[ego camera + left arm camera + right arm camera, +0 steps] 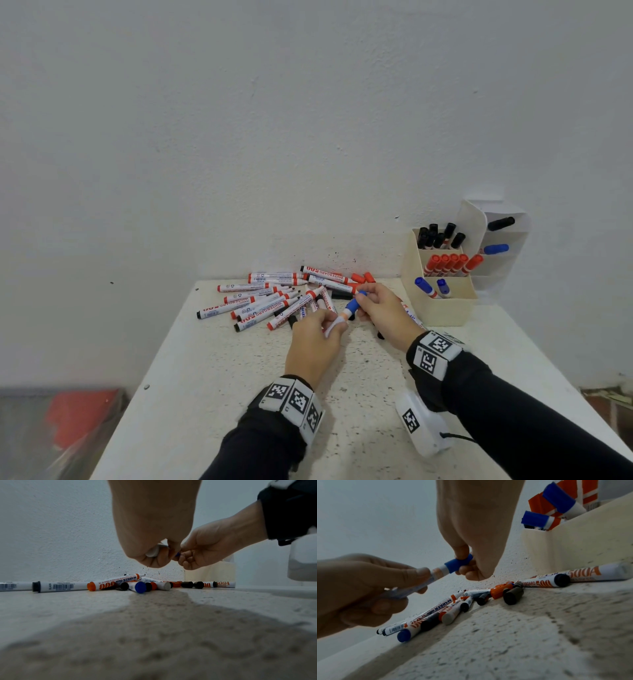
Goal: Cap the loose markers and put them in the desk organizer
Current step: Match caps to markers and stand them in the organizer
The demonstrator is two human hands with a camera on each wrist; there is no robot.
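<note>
Two hands at work above the table, both mine. My left hand has fingers and thumb curled round the white barrel of one marker, held off the surface. My right hand pinches the blue cap between thumb and curled fingers; the cap sits on the marker's tip end, though I cannot tell whether it is fully seated.

Item: marker pile, at 11 o'clock from my hands, lying flat on the table. Mostly white barrels with red or black ends, crossing and touching one another; several tips show bare.

Item: loose caps, black and orange, on the table just below my right hand, among the near markers.

Item: desk organizer, cream, at 2 o'clock from my hands, against the wall. Three stepped compartments: black-capped markers at the back, red-capped in the middle, two blue-capped in the front.

Item: white rack, beside the organizer at its 1 o'clock, with one black and one blue marker lying in its slots.
</note>
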